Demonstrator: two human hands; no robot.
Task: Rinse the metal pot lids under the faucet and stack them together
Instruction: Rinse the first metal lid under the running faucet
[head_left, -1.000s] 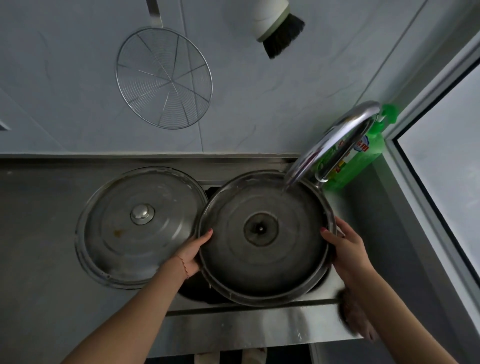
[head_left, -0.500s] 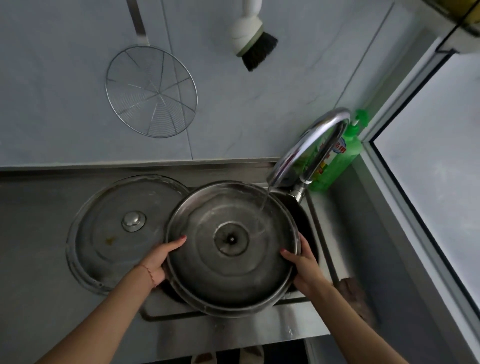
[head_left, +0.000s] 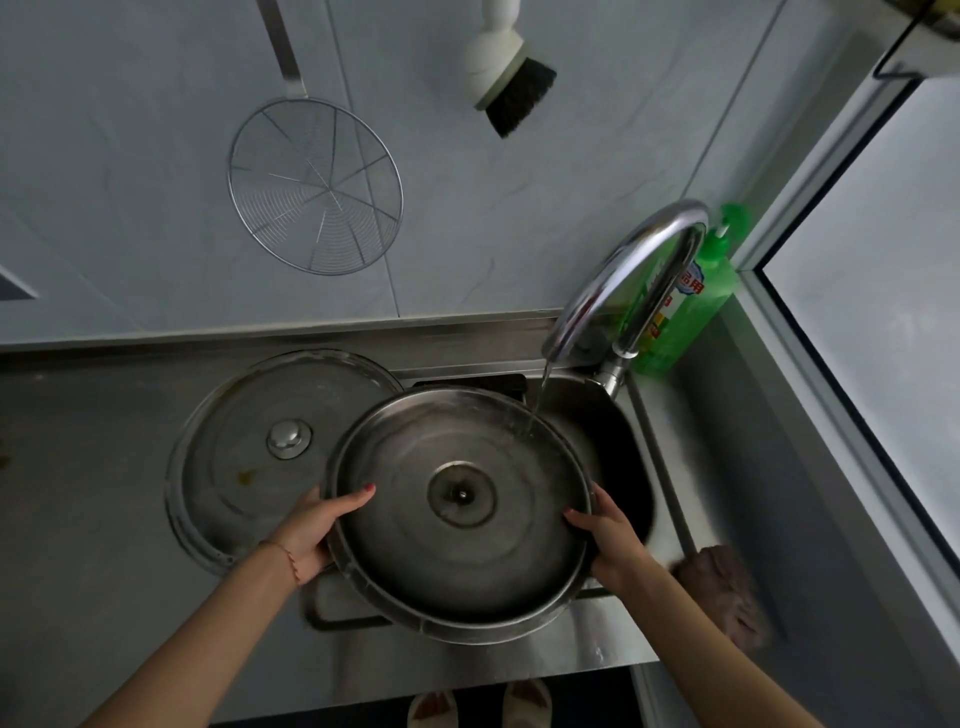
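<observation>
Mostly hiding the sink (head_left: 631, 457), the upturned lid (head_left: 457, 561) is gripped by both hands' fingers (head_left: 358, 498).

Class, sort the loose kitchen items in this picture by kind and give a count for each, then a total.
Lids: 2
Strainers: 1
Brushes: 1
Soap bottles: 1
Cloths: 1
Total: 6
</observation>
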